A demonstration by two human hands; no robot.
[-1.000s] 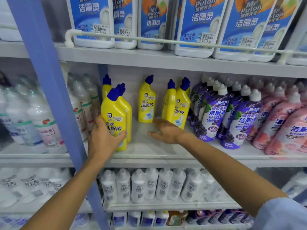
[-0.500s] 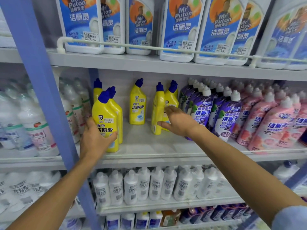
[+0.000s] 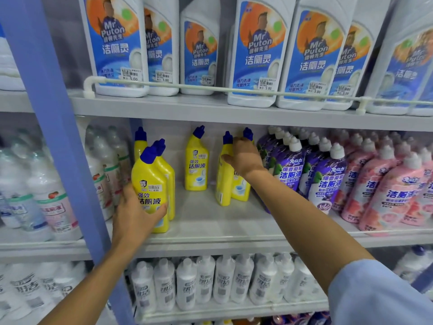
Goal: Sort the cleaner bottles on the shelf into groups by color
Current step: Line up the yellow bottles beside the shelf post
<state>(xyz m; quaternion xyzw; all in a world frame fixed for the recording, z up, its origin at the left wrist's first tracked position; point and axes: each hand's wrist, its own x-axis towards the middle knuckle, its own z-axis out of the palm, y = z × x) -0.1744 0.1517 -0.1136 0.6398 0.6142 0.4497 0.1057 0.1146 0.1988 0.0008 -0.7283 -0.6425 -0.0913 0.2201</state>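
We see 6 yellow bottles with dark blue angled caps on the middle shelf [image 3: 210,221], each carrying a label with a toilet picture. 3 stand at the left: the front yellow bottle [image 3: 150,184], gripped low on its body by the left hand [image 3: 137,216], and 2 rear yellow bottles [image 3: 169,170] close behind it. A lone yellow bottle [image 3: 196,167] stands upright further back, apart from both groups. The right pair of yellow bottles [image 3: 225,188] stand touching; the right hand [image 3: 244,158] grips their shoulders, thumb across the nearer one and fingers curled up by the caps. Just beside this pair stand purple bottles [image 3: 325,181], then pink bottles [image 3: 396,191]. A blue upright post [image 3: 58,137] separates the clear-wrapped bottles [image 3: 54,202] at left. White jugs [image 3: 255,52] with blue labels fill the shelf above, and white bottles [image 3: 206,282] the shelf below.
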